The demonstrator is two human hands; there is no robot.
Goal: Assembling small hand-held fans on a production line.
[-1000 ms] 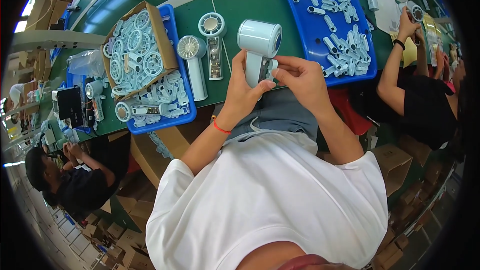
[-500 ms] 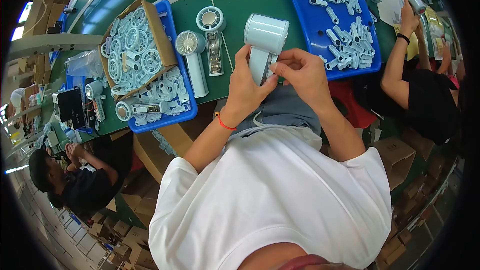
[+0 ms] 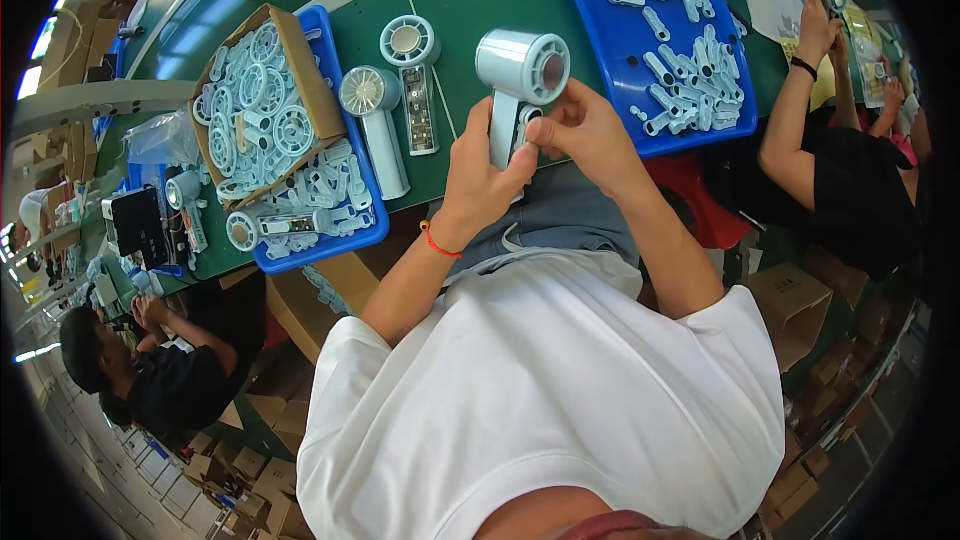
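My left hand [image 3: 482,172] is wrapped round the handle of a light blue handheld fan [image 3: 515,62], held above the table edge with its round head up. The fan's grille side is turned to the right. At the front of the handle sits a small handle cover [image 3: 526,118] with a dark ring at its upper end. My right hand [image 3: 590,135] pinches this cover with the thumb in front and the fingers curled behind. Its lower part is hidden by my left thumb. Two more fans lie left of my hands: one whole fan [image 3: 383,140] and one with an open handle [image 3: 420,110].
A blue tray [image 3: 590,15] of loose handle covers lies at the right. At the left, a cardboard box [image 3: 325,100] of fan rings and grilles stands on another blue tray [image 3: 372,232]. People work at both sides. A red stool [image 3: 700,205] is beside me.
The fan has turned in my hands, so its grille now shows more. Over the handle's front, where inner parts showed before, the dark-ringed cover is now seen.
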